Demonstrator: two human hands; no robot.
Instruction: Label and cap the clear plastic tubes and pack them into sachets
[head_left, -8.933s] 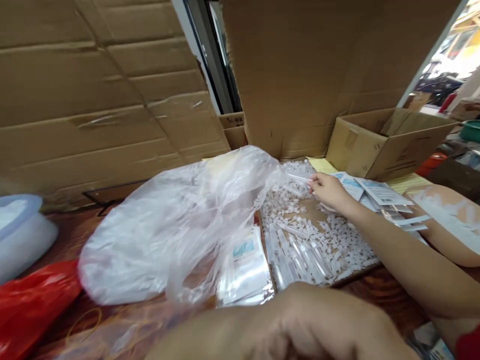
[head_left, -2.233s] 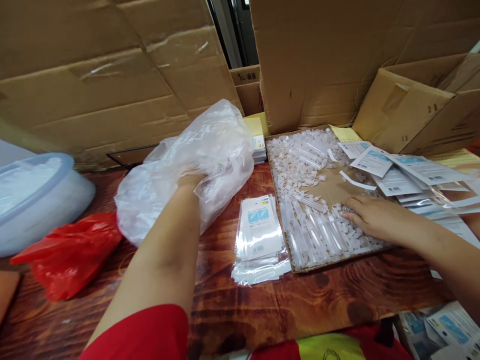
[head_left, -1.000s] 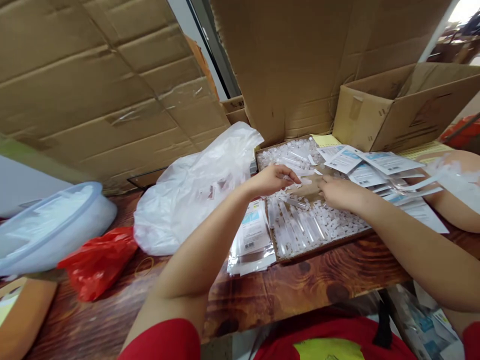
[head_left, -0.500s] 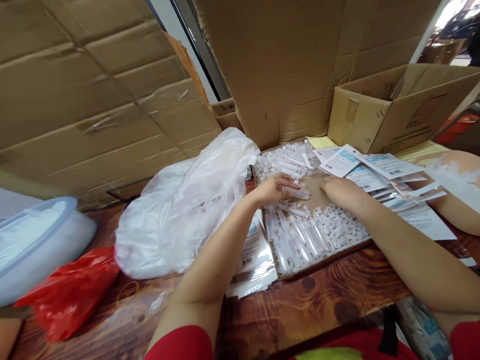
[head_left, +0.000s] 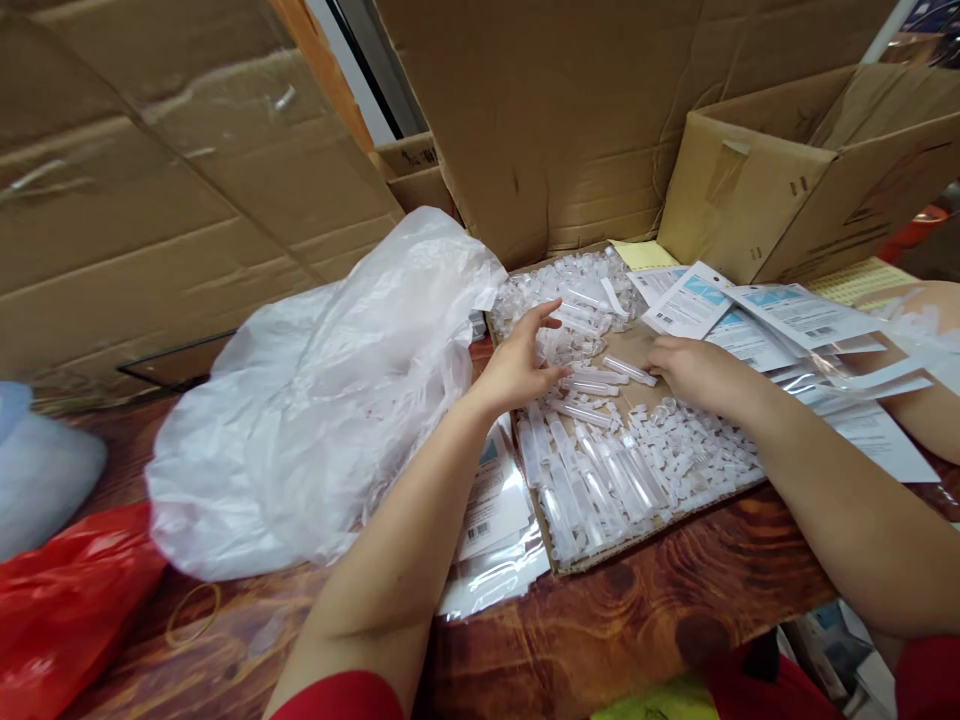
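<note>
A shallow cardboard tray holds clear plastic tubes lined up at its front left, small white clips at its front right and loose clear pieces at the back. Over its left side my left hand is open, thumb and fingers apart, just above a few tubes. At the bare middle of the tray my right hand is closed, its fingertips at the end of a single clear tube. Those fingertips are partly hidden.
White plastic bags lie left of the tray, with a red bag farther left. Printed packets are heaped at the right, more packets by the tray's left edge. An open carton stands behind. Another person's arm shows at right.
My left hand has come off the tubes and spread its fingers. A single tube now shows at my right fingertips. The view has shifted and tilted slightly.
</note>
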